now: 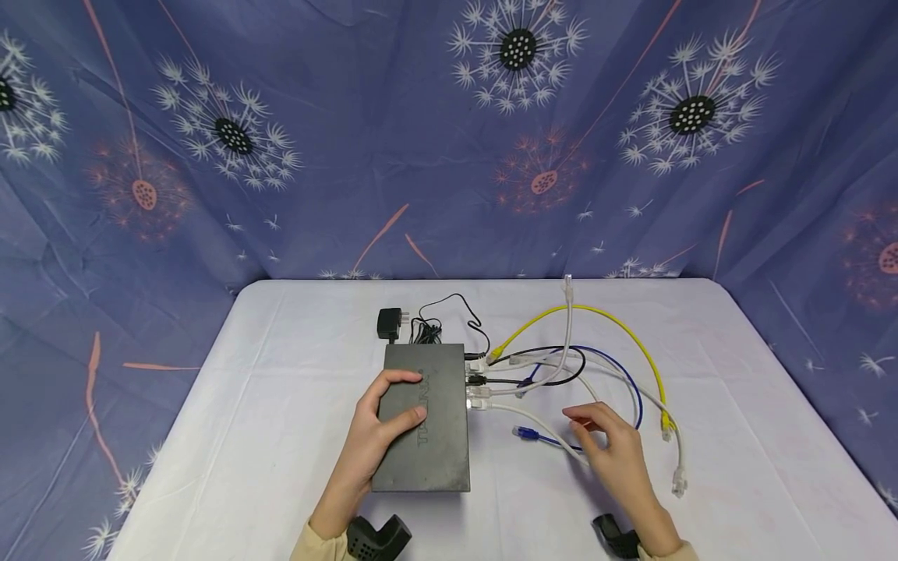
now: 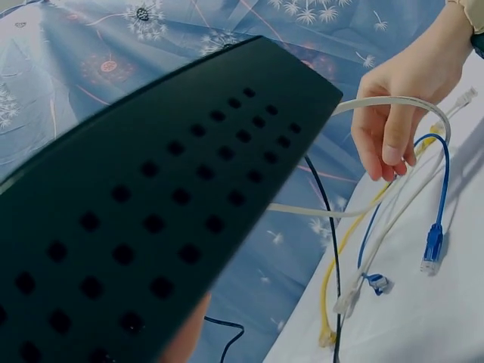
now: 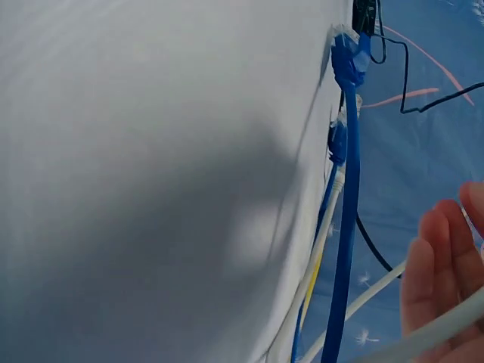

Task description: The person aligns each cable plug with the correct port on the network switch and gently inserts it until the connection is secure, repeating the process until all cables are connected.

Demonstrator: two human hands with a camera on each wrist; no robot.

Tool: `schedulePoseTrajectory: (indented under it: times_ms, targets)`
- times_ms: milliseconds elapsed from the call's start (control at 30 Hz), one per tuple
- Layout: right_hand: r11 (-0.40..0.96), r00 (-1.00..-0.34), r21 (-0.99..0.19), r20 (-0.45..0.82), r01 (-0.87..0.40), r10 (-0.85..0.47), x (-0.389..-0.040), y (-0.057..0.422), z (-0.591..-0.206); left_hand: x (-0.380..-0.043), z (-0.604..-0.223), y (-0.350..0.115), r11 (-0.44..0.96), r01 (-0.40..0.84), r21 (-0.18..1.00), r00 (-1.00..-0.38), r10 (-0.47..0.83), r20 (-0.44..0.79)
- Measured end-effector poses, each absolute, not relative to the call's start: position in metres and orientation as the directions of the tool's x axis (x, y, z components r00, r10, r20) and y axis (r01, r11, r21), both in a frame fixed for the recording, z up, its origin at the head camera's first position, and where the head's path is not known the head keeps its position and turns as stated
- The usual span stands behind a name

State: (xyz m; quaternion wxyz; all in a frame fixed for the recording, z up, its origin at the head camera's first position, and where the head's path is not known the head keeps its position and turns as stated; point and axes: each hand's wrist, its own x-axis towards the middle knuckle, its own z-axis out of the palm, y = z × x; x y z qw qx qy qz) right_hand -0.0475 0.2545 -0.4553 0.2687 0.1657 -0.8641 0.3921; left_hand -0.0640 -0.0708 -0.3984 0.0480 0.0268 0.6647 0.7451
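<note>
A flat black network switch (image 1: pixel 443 460) with raised lettering on top sits near the front middle of the table. My left hand (image 1: pixel 372 440) grips its left side, thumb and index finger lying on the top; the other fingers are hidden. Several network cables run from its right side, including a white cable (image 1: pixel 522 413) and a yellow cable (image 1: pixel 634 336). My right hand (image 1: pixel 619 456) hovers over these cables with loosely bent fingers. In the left wrist view nothing shows pinched between its fingertips, and a white cable loops past it. A blue plug (image 1: pixel 525 433) lies left of that hand.
A black power adapter (image 1: pixel 390 322) with a bundled cord (image 1: pixel 425 331) lies behind the switch. One clear cable plug (image 1: pixel 567 287) sticks up at the back; another white cable's plug (image 1: pixel 679 481) lies right of my right hand. A patterned blue curtain (image 1: pixel 365 156) hangs behind the white table (image 1: pixel 281 374).
</note>
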Motion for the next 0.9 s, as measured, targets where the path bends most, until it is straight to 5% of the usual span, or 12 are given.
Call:
schedulePoseTrajectory:
  times_ms: [900]
  targets:
    - [0.604,-0.904,-0.68,0.383,-0.416,-0.192,-0.051,0.242,-0.469,-0.059,-0.405,-0.076,-0.091,-0.067,0.994,-0.993,0.102,-0.058]
